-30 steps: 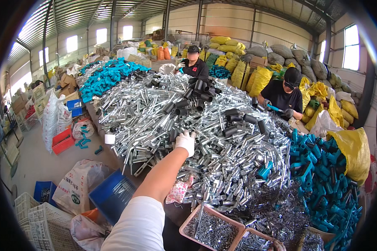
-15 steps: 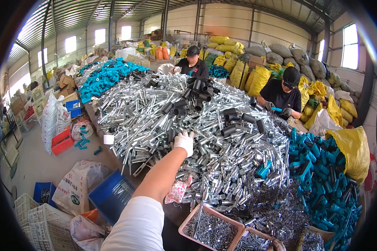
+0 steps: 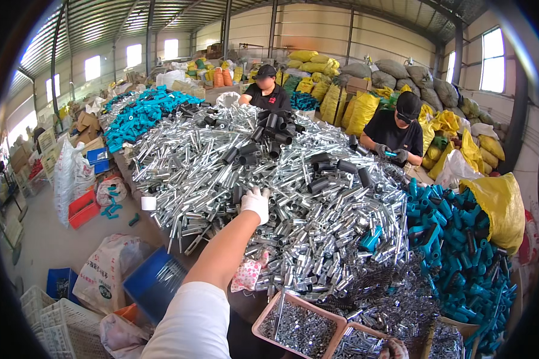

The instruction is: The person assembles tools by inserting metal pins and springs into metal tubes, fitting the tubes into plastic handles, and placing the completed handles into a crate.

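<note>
1. We reach our white-gloved left hand (image 3: 256, 203) straight ahead into the great heap of shiny silver metal tubes (image 3: 317, 197); the tubes lie every way, with no common long axis.
2. Its fingers curl down among the tubes; whether they grip one we cannot tell.
3. Our right hand is barely visible at the lower edge, its state unclear; the left is far nearer.
4. Packages: bulging yellow woven sacks (image 3: 497, 203) to the right, a white printed bag (image 3: 105, 272) lower left, and brown cardboard trays of small metal parts (image 3: 298, 326) nearest us.
</note>
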{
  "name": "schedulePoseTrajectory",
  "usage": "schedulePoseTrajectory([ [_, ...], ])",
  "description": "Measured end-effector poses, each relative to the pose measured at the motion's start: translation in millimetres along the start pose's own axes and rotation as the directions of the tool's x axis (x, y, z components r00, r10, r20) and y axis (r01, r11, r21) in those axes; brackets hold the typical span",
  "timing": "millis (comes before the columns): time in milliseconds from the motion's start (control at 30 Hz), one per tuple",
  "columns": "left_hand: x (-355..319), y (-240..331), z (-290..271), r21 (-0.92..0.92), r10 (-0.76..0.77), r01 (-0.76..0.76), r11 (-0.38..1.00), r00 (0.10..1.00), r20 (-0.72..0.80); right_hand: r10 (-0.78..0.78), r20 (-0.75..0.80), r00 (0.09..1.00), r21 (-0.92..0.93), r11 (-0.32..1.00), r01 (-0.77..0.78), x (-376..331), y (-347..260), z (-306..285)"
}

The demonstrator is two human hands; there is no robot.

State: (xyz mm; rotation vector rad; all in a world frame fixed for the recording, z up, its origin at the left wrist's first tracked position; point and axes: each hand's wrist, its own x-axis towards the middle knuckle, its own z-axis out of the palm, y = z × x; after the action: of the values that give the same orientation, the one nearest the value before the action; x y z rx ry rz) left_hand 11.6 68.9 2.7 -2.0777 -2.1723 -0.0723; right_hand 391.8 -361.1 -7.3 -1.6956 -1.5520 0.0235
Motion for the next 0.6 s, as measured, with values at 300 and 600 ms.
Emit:
schedulePoseTrajectory([
  [300,0.4,11.1,-3.4,0.009,0.037,-0.037,0.999,0.999,-0.019,-0.024,-0.049,0.998,0.009,1.0,0.024,-4.7,6.2,-2.1],
  [600,-5.8,-2.2,1.6,0.024,0.009,-0.008,1.0,0.999,-0.034,-0.061,-0.11,0.992,0.02,0.998,0.063,4.0,12.3,5.9],
])
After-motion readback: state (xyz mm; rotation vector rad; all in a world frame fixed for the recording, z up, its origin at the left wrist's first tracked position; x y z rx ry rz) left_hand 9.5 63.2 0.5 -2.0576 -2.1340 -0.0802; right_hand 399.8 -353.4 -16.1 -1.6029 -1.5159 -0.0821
